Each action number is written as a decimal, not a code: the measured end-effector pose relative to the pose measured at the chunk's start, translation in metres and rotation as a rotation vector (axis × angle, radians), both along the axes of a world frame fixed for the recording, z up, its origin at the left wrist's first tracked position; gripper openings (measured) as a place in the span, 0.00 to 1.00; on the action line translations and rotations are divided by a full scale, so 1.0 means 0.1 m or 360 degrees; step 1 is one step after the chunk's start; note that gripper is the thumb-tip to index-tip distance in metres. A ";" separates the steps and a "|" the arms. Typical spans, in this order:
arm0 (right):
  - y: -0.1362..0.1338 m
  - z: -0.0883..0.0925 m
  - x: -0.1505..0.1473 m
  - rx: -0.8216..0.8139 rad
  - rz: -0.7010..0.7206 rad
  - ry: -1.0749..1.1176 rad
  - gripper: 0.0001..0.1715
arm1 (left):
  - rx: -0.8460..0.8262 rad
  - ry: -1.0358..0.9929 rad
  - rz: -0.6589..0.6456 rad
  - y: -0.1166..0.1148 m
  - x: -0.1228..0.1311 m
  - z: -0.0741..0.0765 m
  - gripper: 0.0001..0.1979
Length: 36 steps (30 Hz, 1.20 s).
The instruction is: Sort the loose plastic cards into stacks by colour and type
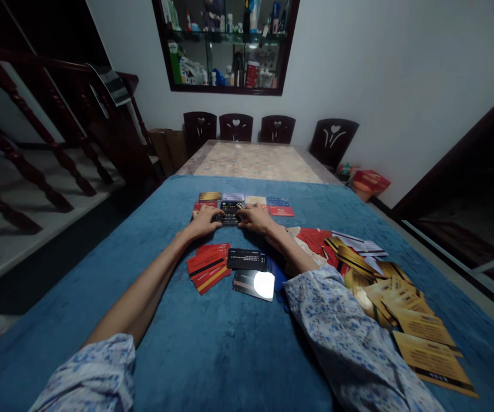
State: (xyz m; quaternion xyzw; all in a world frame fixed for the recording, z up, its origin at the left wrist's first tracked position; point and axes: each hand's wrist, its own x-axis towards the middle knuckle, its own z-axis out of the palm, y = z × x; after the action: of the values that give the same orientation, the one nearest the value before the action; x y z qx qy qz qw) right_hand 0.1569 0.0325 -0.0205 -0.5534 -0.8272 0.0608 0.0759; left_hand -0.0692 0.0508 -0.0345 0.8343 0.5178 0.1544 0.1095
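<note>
Black card (232,206) sat in the nearer row of the layout on the blue cloth (225,355), between the left hand (206,220) and the right hand (257,218). Fingers of both hands were at its side edges, left on left, right on right; couldn't tell if either hand had it pinched or just butted against it. Also couldn't tell if that dark patch was one card or two overlapped. Neighbours: gold card (210,196) and silver card (233,197) in the far row, red card (281,212) out past the right hand. Handling, my read: next to no weight, thin stiff plastic, smooth faces, so likely slick under dry fingertips. Not fragile, but could crease if squeezed hard edge to edge. Best hold: opposite side edges, low force, or thumb on top with a fingertip under one corner. Cloth looked soft, so a nail should get under the edge. Risk: a sideways nudge would skew the row. Loose red cards (210,269) fanned nearer the body lay overlapped and would probably slide apart if grabbed as a lot.
</note>
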 end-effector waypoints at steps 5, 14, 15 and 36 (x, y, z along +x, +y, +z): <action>-0.01 0.01 0.00 0.0017 0.0008 -0.0007 0.27 | 0.0012 0.0007 -0.0037 0.02 -0.01 -0.01 0.20; 0.00 -0.01 0.02 0.0006 0.0036 0.0013 0.27 | 0.0026 0.0020 -0.0061 0.03 -0.03 -0.03 0.21; 0.00 -0.02 0.01 0.0007 0.0032 0.0012 0.28 | 0.0020 0.0022 -0.0060 0.03 -0.03 -0.03 0.21; -0.03 0.03 0.00 0.0100 0.0098 0.0049 0.27 | 0.0129 -0.0045 -0.0105 -0.02 0.00 -0.01 0.16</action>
State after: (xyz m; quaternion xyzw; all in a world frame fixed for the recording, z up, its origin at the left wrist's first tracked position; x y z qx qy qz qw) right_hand 0.1574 0.0293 -0.0178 -0.5241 -0.8441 0.0456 0.1040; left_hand -0.0693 0.0488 -0.0353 0.8523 0.4819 0.1833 0.0879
